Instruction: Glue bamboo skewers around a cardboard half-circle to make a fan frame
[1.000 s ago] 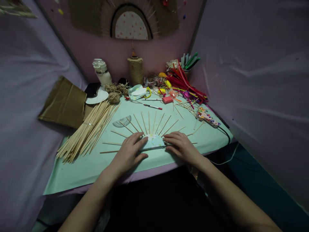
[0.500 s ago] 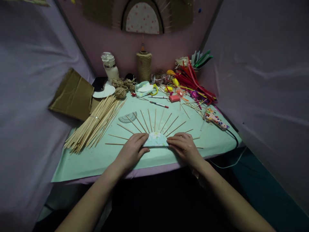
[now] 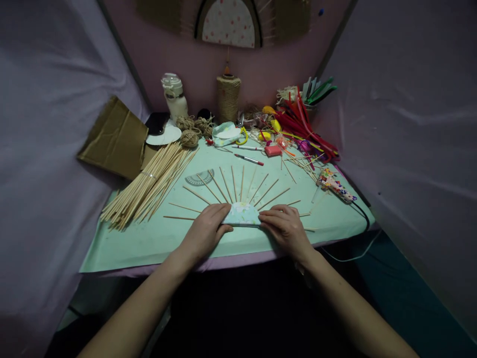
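A half-round piece covered in pale blue floral fabric [image 3: 243, 214] lies on the table near its front edge. Thin wooden sticks [image 3: 223, 185] fan out from its curved side like rays. My left hand [image 3: 209, 223] grips the left end of the piece, thumb along the straight near edge and fingers on top. At the right end, my right hand [image 3: 285, 226] closes on it with bent fingers. Both hands hide the ends of the piece and parts of the lowest sticks. Beneath the upper left sticks is a clear protractor [image 3: 199, 178].
A bundle of wooden sticks [image 3: 149, 184] and bent cardboard [image 3: 114, 136] lie left. Twine balls [image 3: 189, 138], a bottle [image 3: 174, 97] and a twine spool [image 3: 228, 99] line the back. Red pipe cleaners [image 3: 298, 119], a brush [image 3: 249, 159] and a corded glue gun [image 3: 335, 185] are right.
The camera view has shifted slightly. Both hands stay on the fabric-covered piece in the same grip, and the sticks keep their fan shape.
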The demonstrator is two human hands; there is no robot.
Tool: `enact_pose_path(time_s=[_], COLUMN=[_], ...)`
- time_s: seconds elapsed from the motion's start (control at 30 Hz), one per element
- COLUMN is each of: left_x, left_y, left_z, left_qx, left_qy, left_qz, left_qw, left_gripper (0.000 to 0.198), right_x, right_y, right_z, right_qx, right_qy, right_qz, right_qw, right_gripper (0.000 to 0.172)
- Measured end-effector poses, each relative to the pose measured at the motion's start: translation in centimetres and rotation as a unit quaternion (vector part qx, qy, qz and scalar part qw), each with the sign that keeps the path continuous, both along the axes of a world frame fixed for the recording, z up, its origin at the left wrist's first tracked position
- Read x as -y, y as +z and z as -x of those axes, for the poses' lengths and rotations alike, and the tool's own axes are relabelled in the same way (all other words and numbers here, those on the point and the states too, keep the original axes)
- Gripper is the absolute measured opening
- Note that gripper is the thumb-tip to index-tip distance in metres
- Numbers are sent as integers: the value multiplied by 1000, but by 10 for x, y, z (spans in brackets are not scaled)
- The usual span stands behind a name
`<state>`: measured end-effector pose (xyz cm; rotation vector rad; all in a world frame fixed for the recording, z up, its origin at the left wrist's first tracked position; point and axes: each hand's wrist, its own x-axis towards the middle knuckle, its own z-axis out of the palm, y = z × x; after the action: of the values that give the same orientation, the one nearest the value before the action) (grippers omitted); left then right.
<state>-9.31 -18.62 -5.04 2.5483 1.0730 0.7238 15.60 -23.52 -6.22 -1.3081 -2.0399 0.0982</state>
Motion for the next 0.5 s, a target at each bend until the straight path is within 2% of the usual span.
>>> enact_pose_path(time_s=[0.5], left_x=[1], left_y=[-6], left_z=[1], left_qx=[6], left_qy=[12], left_qz=[-3], left_qw=[1000], left_gripper=[43], right_x=[3], right_y=[2], right_z=[7], right_qx=[-3], right_qy=[1], right_qz=[-18], right_qw=[1000], right_gripper=[12])
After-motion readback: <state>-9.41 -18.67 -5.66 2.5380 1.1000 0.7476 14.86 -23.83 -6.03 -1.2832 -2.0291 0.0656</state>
